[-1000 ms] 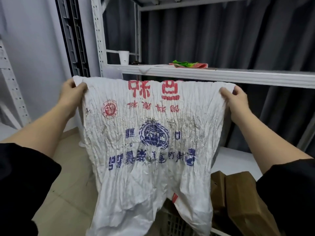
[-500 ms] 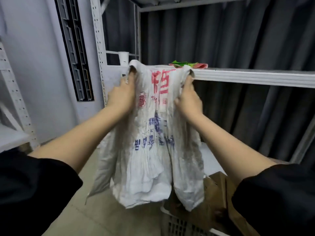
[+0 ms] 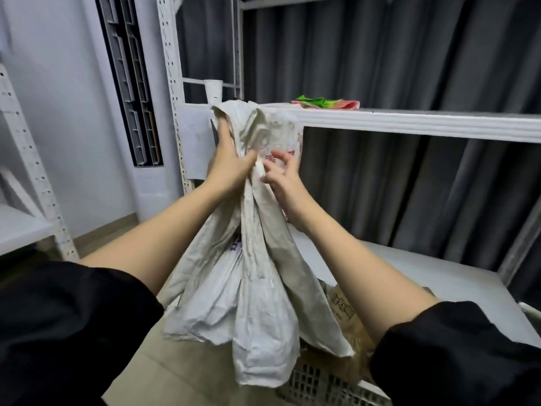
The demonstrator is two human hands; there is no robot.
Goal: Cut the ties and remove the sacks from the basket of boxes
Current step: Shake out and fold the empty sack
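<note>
A crumpled white woven sack [image 3: 257, 294] with red and blue print hangs bunched lengthwise in front of me, above the basket. My left hand [image 3: 229, 165] grips its gathered upper part at chest height. My right hand [image 3: 281, 174] is beside it with fingers spread, touching the sack's folds. Below, the white plastic lattice basket [image 3: 319, 385] shows at the bottom edge, with brown cardboard boxes [image 3: 348, 323] inside it, mostly hidden by the sack and my right arm.
A white metal shelf rack [image 3: 409, 121] stands just behind the sack, with a paper cup [image 3: 213, 90] and a green and pink folded item [image 3: 325, 102] on it. Dark curtains hang behind. Another rack [image 3: 29, 183] stands at left. Tiled floor lies at lower left.
The sack was spread wide between both hands, then folded together. Now it is bunched narrower; my right hand has let go of the top edge and spread its fingers.
</note>
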